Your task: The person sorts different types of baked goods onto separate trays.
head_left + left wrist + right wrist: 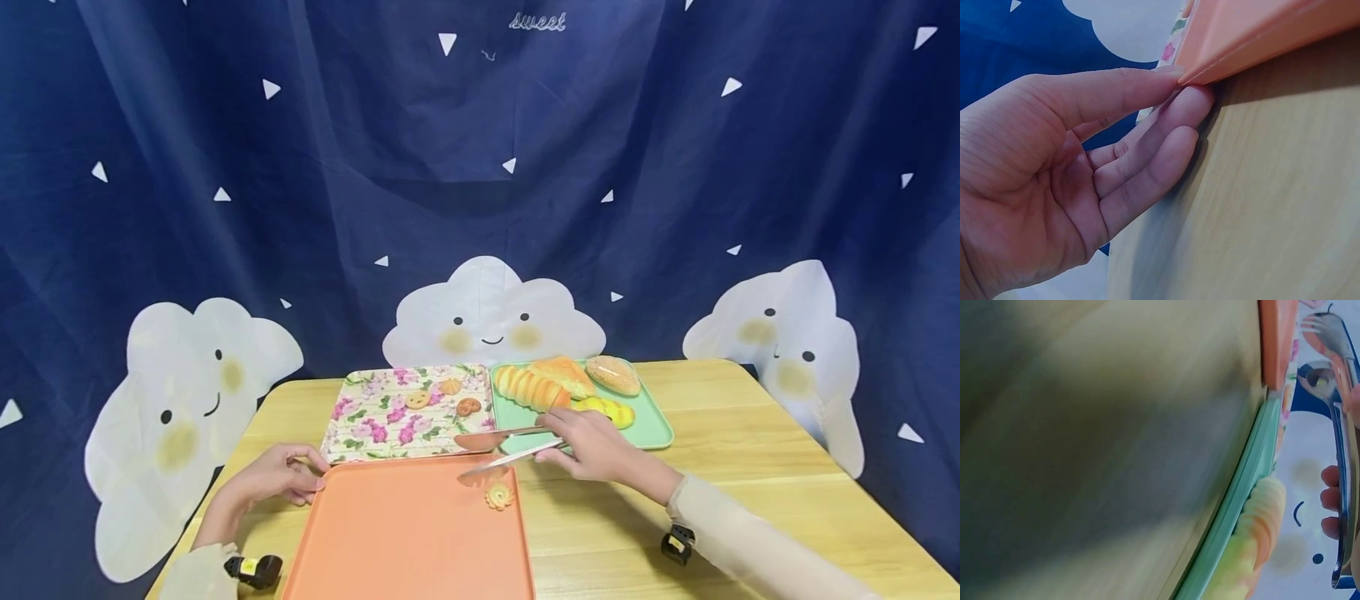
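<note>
My right hand grips metal serving tongs, whose two arms are spread apart with nothing between them. In the right wrist view the tongs show a fork-shaped end and a spoon-shaped end. Their tips hang over the far right corner of the orange tray, close to a flower-shaped cookie lying on it. At the tray's far left corner my left hand pinches the rim; the left wrist view has the thumb at the corner's upper edge and the other fingers below.
Behind the orange tray lies a floral tray bearing a smiley cookie, a flower-shaped cookie and a pretzel. To its right, a green tray carries several breads, including a ridged roll. A dark blue curtain hangs behind.
</note>
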`<action>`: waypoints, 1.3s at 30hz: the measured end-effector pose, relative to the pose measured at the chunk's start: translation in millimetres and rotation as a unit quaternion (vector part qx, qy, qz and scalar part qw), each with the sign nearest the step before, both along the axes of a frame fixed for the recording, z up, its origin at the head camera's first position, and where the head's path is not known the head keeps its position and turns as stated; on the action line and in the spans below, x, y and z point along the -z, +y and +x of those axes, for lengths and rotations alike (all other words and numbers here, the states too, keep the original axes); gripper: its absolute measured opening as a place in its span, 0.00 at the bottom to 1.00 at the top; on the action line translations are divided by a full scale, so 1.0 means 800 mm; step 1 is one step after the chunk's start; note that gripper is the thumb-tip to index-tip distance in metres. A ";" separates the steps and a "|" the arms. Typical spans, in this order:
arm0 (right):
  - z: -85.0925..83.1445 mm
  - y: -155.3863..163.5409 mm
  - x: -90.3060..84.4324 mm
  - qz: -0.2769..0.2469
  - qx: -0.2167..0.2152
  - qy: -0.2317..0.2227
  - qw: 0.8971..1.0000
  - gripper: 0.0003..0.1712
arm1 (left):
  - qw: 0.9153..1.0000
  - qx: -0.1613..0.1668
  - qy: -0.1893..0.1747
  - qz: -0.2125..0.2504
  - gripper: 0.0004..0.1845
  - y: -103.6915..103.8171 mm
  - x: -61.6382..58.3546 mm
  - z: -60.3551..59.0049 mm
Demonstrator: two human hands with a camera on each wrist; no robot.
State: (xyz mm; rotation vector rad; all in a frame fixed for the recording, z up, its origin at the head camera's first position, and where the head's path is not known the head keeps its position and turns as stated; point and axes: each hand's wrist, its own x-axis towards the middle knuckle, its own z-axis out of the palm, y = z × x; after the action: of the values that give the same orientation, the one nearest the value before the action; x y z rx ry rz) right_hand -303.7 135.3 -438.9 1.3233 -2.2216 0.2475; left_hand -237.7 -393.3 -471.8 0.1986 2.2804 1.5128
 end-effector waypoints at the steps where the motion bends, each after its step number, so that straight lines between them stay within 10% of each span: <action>1: 0.001 0.005 0.000 0.002 -0.002 0.001 1.000 0.26 | 1.000 0.001 0.001 0.001 0.15 0.000 0.000 0.000; 39: 0.019 0.019 0.003 0.077 -0.019 -0.034 0.996 0.21 | 1.000 0.003 0.003 0.005 0.17 -0.003 -0.002 -0.002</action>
State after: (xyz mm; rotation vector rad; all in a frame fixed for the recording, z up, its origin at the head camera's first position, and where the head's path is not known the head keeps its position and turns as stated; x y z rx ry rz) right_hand -288.3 150.8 -441.0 1.4588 -2.3138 0.1375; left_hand -239.0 -395.4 -469.9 0.2123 2.2749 1.5224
